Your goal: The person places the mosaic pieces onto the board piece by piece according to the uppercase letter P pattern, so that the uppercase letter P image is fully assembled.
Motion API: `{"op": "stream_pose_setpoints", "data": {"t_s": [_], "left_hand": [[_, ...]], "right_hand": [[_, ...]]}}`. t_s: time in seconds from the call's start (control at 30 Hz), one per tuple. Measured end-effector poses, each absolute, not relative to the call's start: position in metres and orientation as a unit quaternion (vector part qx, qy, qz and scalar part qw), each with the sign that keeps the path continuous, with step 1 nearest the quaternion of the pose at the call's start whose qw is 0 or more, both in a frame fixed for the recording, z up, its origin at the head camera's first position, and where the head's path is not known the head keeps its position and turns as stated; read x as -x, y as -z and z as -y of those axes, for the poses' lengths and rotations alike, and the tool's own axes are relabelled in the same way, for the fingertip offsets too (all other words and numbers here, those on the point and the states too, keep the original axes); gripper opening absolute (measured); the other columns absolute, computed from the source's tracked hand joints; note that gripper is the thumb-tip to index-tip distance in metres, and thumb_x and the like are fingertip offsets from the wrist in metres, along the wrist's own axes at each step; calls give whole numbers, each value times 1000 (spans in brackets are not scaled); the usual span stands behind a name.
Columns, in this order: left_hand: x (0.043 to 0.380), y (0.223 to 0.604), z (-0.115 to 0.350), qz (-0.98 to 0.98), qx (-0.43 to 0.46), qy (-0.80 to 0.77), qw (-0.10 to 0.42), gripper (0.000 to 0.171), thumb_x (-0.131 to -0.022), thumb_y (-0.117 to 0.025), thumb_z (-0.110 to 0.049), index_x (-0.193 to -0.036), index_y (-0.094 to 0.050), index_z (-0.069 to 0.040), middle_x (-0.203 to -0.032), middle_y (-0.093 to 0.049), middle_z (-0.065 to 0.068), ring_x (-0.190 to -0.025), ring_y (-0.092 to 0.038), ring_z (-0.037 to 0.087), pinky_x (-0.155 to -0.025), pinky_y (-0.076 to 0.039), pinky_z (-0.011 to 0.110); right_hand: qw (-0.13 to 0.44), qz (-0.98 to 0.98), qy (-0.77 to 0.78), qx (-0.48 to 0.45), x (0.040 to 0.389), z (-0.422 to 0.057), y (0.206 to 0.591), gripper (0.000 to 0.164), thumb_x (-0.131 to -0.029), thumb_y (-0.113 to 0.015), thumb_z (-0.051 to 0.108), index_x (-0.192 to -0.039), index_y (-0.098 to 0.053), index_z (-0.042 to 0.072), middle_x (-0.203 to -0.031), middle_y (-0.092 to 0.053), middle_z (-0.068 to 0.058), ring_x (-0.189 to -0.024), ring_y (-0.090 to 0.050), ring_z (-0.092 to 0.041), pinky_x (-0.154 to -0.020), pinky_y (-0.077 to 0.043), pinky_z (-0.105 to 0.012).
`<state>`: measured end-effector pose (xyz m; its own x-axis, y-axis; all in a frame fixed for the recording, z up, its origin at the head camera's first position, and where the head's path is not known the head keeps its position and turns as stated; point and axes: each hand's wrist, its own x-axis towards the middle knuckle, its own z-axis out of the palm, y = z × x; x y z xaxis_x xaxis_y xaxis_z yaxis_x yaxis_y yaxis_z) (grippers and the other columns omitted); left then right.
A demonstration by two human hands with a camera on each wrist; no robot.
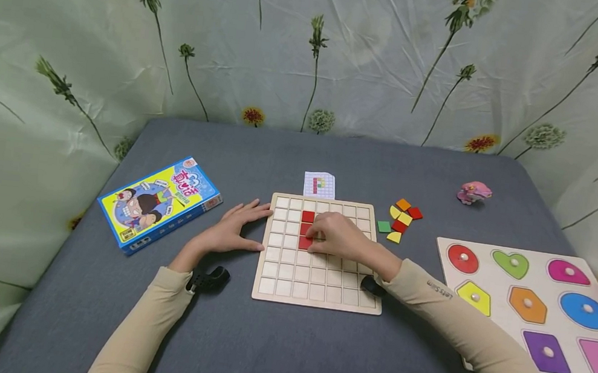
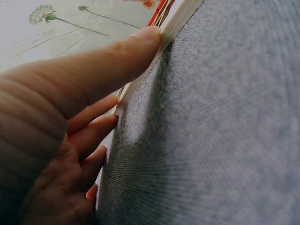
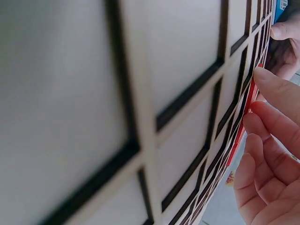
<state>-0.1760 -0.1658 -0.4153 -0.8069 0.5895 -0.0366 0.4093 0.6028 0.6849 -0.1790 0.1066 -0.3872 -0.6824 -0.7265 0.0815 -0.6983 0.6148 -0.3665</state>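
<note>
A light wooden grid board (image 1: 277, 272) lies on the table. Three red square tiles (image 1: 308, 216) form a column in it, left of its middle. My right hand (image 1: 340, 236) is over the board, thumb and forefinger pinching the nearest red square tile (image 3: 252, 93) at its edges. The left hand (image 1: 231, 228) rests at the board's left side. Its fingers are spread, and thumb and fingertips touch the wooden edge (image 2: 166, 40) in the left wrist view. Behind the board lies a small card (image 1: 310, 183) printed with a coloured grid pattern.
Loose orange, yellow, red and green tiles (image 1: 400, 226) lie right of the board. Farther right is a shape puzzle board (image 1: 492, 278) with knobbed pieces, under the right forearm. A pink figurine (image 1: 474, 193) stands at the back right; a blue-and-yellow box (image 1: 160, 205) lies at left.
</note>
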Motion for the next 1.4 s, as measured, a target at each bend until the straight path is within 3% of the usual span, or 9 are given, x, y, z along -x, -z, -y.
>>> {"op": "stream_pose_setpoints", "data": {"t_s": [0.33, 0.57, 1.4], "left_hand": [[176, 415, 165, -885, -282, -345, 134, 77, -79, -75, -27, -143, -38, -8, -153, -30, 15, -146, -11, 38, -115, -2, 59], [177, 417, 166, -885, -284, -344, 131, 77, -79, -75, -27, -143, -38, -7, -153, -31, 15, -146, -12, 39, -115, -3, 59], [177, 416, 166, -884, -285, -347, 130, 76, -79, -75, -26, -143, -38, -8, -153, -31, 14, -146, -12, 38, -115, -2, 58]], "right_hand": [[43, -893, 205, 399, 180, -107, 388, 19, -75, -79, 23, -87, -74, 9, -78, -66, 0, -67, -49, -9, -63, -39, -18], [47, -897, 215, 384, 181, -113, 385, 14, -77, -73, 15, -89, -75, 8, -78, -67, -1, -66, -49, -8, -62, -40, -19], [-8, -913, 236, 333, 180, -165, 381, 11, -79, -73, 10, -89, -74, 7, -84, -70, -4, -70, -54, -13, -64, -43, -23]]}}
